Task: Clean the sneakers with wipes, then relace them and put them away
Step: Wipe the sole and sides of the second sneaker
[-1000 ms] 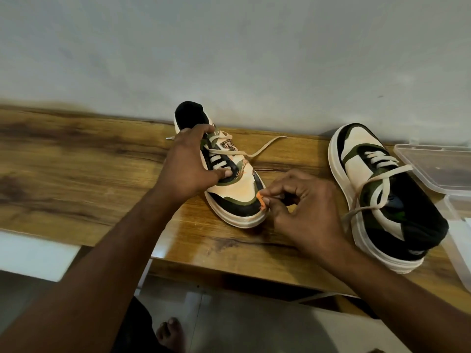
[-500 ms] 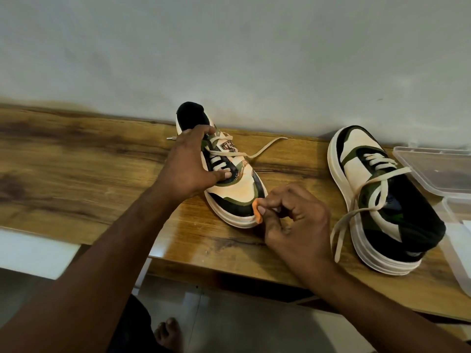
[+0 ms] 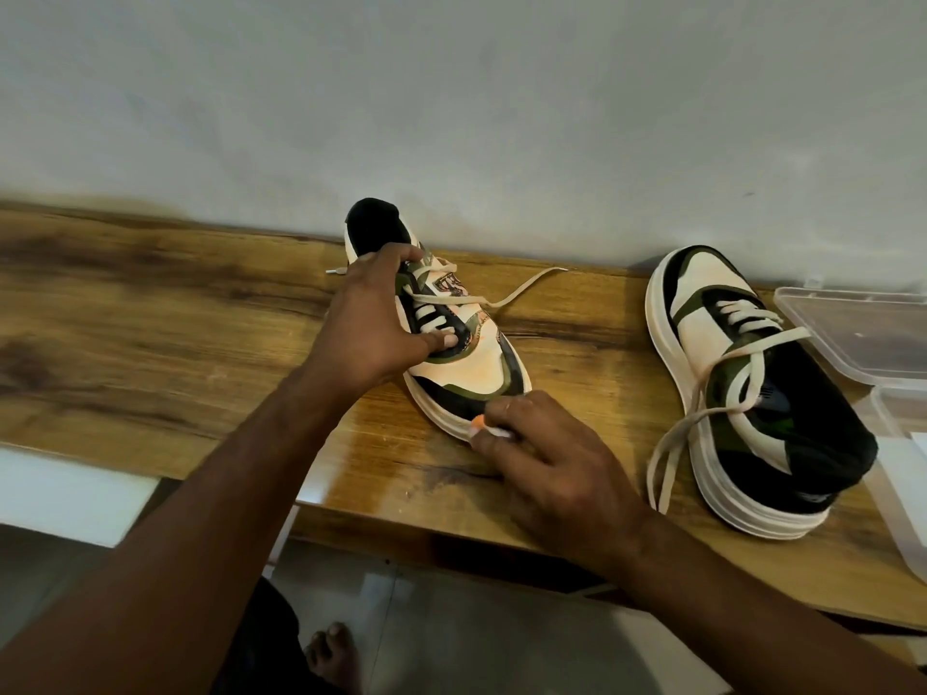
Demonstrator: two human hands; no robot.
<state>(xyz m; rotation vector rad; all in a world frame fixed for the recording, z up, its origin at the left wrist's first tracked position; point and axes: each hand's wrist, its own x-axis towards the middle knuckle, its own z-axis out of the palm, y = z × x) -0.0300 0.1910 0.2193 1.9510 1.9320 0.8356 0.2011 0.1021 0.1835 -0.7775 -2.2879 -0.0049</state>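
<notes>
Left hand (image 3: 373, 326) grips the sneaker (image 3: 464, 361); right hand (image 3: 544, 461) pinches, probably, a wipe (image 3: 480, 424) — scrub sole toward 6 o'clock.

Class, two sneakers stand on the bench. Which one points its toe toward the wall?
The cream, green and black sneaker on the right, untouched; the left hand grips the other sneaker, whose heel faces the wall.

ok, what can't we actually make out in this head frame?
- Small orange and white item pinched by the right hand: fingers hide most of it.
- Near sneaker: the left hand covers its collar.
- Clear plastic container: cut off by the right edge, contents unclear.
</notes>
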